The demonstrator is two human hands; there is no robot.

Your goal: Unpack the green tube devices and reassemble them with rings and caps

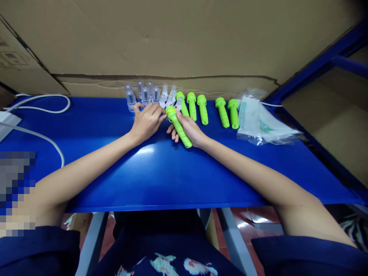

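My right hand [192, 131] grips a lime-green plastic torch body [178, 125] that lies slanted across its palm, head pointing away from me. My left hand [147, 122] rests palm down just left of the torch head, fingertips pinched at the head; what they pinch is too small to make out. Behind my hands stands a cluster of several clear plastic caps [145, 95] and small white-tipped parts [169, 97]. Several more green torch bodies [202, 109] lie in a row to the right.
The blue table [115, 168] backs onto a cardboard wall [184, 42]. A clear plastic bag [260, 120] lies at the right of the row. White cables [43, 109] loop at the far left. A blue rack frame [324, 61] rises at the right.
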